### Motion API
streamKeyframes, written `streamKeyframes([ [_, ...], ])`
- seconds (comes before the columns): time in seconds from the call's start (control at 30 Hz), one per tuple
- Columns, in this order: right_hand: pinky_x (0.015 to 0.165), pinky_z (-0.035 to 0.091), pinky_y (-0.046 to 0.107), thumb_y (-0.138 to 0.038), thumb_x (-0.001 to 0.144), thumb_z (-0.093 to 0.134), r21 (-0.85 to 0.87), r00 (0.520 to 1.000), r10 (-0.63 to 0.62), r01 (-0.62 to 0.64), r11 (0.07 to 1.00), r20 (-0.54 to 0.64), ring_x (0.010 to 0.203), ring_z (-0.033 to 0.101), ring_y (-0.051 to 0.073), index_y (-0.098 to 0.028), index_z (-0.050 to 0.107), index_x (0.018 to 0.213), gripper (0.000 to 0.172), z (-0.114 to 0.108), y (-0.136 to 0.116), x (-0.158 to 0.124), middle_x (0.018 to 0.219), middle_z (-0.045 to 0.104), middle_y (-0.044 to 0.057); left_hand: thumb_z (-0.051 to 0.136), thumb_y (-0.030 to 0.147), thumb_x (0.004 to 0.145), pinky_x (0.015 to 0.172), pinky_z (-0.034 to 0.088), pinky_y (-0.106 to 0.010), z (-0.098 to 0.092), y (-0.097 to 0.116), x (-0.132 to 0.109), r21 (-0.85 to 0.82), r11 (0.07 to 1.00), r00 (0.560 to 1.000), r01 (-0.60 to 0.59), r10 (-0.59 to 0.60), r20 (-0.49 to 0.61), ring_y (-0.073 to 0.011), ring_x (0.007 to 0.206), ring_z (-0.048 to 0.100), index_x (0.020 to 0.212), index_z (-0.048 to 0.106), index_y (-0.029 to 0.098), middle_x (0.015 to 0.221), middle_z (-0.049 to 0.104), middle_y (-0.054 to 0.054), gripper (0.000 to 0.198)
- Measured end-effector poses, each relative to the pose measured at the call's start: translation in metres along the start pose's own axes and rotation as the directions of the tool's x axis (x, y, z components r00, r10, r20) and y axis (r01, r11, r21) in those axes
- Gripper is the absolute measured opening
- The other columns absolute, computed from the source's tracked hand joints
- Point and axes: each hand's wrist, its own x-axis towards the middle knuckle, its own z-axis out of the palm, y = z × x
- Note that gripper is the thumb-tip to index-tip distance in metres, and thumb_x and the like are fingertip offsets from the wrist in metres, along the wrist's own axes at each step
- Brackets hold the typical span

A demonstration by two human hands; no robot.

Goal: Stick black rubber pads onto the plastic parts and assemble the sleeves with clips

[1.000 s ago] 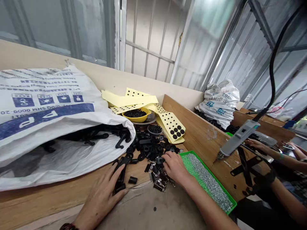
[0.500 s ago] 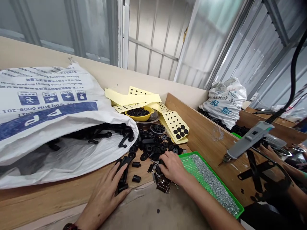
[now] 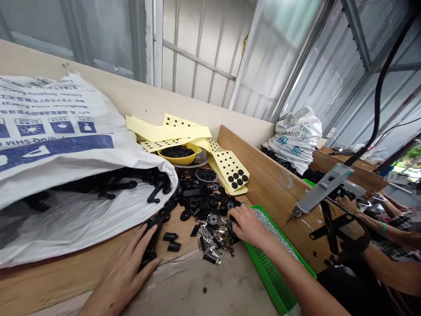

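My left hand (image 3: 126,265) lies at the lower left, fingers stretched and thumb apart, against a long black plastic part (image 3: 151,241) partly hidden beneath it. Two short black cylinders (image 3: 173,246) lie just right of it. My right hand (image 3: 250,226) is at the right side of a heap of shiny metal clips (image 3: 213,243), close to the green tray (image 3: 271,272). Its fingers are curled downward and together; what they hold is hidden. Behind the clips spreads a pile of black round plastic parts (image 3: 200,204).
A white woven sack (image 3: 82,175) with black parts inside fills the left. Yellow sticker sheets (image 3: 226,164) and a yellow bowl (image 3: 179,156) stand behind. Beyond a wooden divider (image 3: 256,162) are an electric screwdriver (image 3: 322,188), a white bag (image 3: 296,140) and another person's arm (image 3: 378,259).
My right hand has moved off the metal clips toward the green tray, uncovering the heap. The tray sits at a different angle. The view has shifted right; my left hand stays by the black part.
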Motion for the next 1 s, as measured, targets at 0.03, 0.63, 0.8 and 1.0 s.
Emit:
streamKeyframes([
  [0.03, 0.072, 0.033, 0.033, -0.011, 0.079, 0.048, -0.013, 1.000, -0.015, 0.015, 1.000, 0.006, 0.091, 0.048, 0.023, -0.019, 0.056, 0.097, 0.021, 0.004, 0.001, -0.003, 0.098, 0.060, 0.007, 0.039, 0.047, 0.087, 0.103, 0.035, -0.051, -0.001, 0.001, 0.000, -0.002, 1.000, 1.000, 0.009, -0.009, 0.003, -0.0298, 0.131, 0.035, 0.141, 0.022, 0.026, 0.145, 0.032, -0.012, 0.061],
  [0.63, 0.095, 0.023, 0.052, 0.003, 0.077, 0.037, -0.026, 0.997, -0.009, 0.007, 1.000, -0.071, 0.109, 0.042, 0.032, -0.020, 0.057, 0.110, 0.045, 0.049, -0.008, -0.018, 0.107, 0.059, 0.010, 0.041, 0.038, 0.088, 0.102, 0.037, -0.051, -0.018, 0.014, -0.001, -0.054, 0.992, 0.993, 0.114, -0.116, -0.034, -0.0321, 0.131, 0.032, 0.135, 0.038, 0.020, 0.145, 0.031, -0.017, 0.050],
  [0.8, 0.097, 0.023, 0.053, 0.002, 0.079, 0.036, 0.055, 0.990, 0.020, -0.012, 0.998, -0.142, 0.111, 0.041, 0.031, -0.021, 0.055, 0.112, 0.045, 0.046, -0.004, -0.014, 0.109, 0.057, 0.010, 0.040, 0.038, 0.088, 0.102, 0.037, -0.051, -0.019, 0.016, -0.001, -0.068, 0.986, 0.987, 0.155, -0.158, -0.041, -0.0313, 0.131, 0.034, 0.134, 0.040, 0.019, 0.142, 0.038, -0.016, 0.050],
  [1.0, 0.080, 0.042, 0.027, 0.005, 0.078, 0.034, 0.209, 0.979, -0.176, 0.195, 0.958, -0.107, 0.091, 0.051, 0.017, -0.021, 0.046, 0.118, 0.049, 0.021, -0.025, 0.008, 0.106, 0.052, 0.006, 0.040, 0.035, 0.088, 0.097, 0.045, -0.044, -0.021, 0.015, 0.001, -0.073, 0.992, 0.991, 0.103, -0.109, -0.083, -0.0265, 0.119, 0.050, 0.129, 0.047, 0.021, 0.132, 0.053, -0.010, 0.044],
])
